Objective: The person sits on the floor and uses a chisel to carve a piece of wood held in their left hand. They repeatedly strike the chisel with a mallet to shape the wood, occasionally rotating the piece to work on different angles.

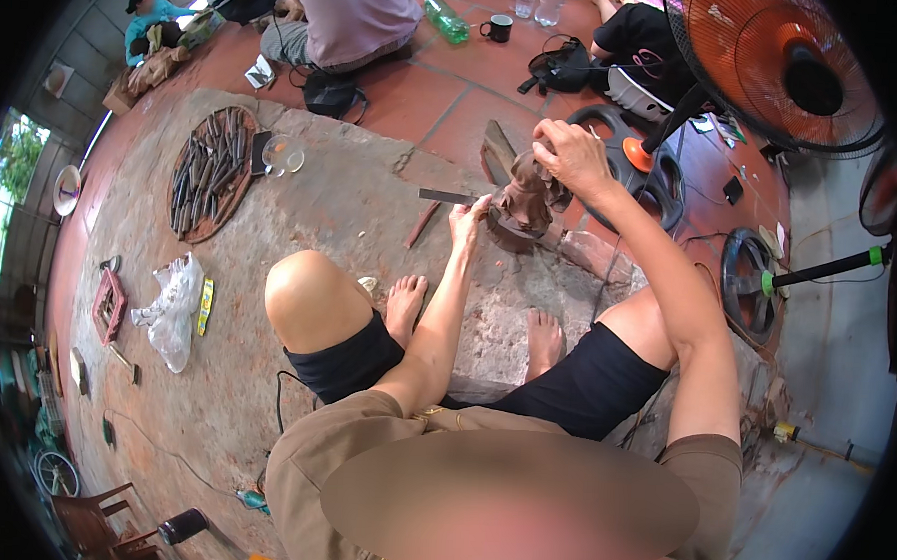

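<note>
A brown carved figure [525,198], seemingly wooden, stands on the stone slab ahead of my feet. My right hand [574,157] is closed over its upper right part, fingers bent around the top. At the figure's left side, my left hand [467,219] is closed on a flat, dark chisel-like bar [446,196] that points left. The tips of my left fingers come up close to the carving; whether they touch it I cannot tell. Just left of that hand, a thin reddish-brown stick [423,225] lies on the slab. Behind the figure leans a wooden wedge-shaped piece [497,150].
On the left lies a round tray [242,196] of several carving tools, beside a clear glass dish [284,155]. A plastic bag [172,313] and a mallet [125,364] lie nearer. An orange fan [778,69] stands at right. Other people sit on the tiles beyond.
</note>
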